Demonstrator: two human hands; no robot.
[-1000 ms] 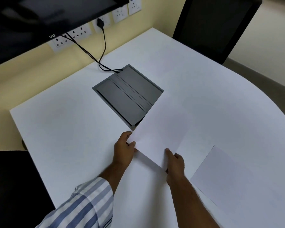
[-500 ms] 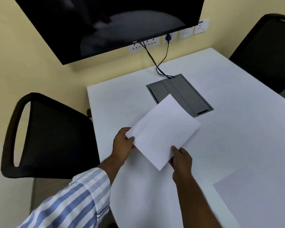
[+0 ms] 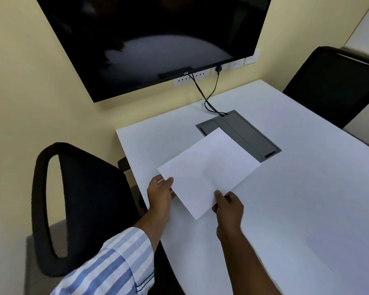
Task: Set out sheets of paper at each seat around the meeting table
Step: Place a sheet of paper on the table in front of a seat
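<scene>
Sheet of paper [image 3: 208, 171]: one white sheet, blank on its visible face, held above the counter [image 3: 296, 199] near its left edge, turned diagonally. Its far corner overlaps the near end of the grey cable box [image 3: 246, 135].

Left hand [image 3: 160, 191]: grip closed on the sheet's left corner, thumb on top, fingers underneath. Striped blue-and-white sleeve [image 3: 115, 267] on the forearm.

Right hand [image 3: 228, 206]: grip closed on the sheet's near edge close to the bottom corner, thumb on top. Forearm bare.

Counter: white meeting table, far edge set against the yellow wall [image 3: 30, 71].

Cable box: grey, recessed into the counter toward the far edge, lid flush. Black cables [image 3: 209, 96] run from it up to the wall sockets [image 3: 234, 64].

Screen [image 3: 153, 39]: large, dark, wall-mounted above the far edge of the counter.

Left chair [image 3: 81, 201]: black, with open loop armrest, drawn up to the left edge of the counter, just beside the left hand.

Right chair [image 3: 337, 84]: black backrest, at the far right edge of the counter, well apart from the sheet.
</scene>
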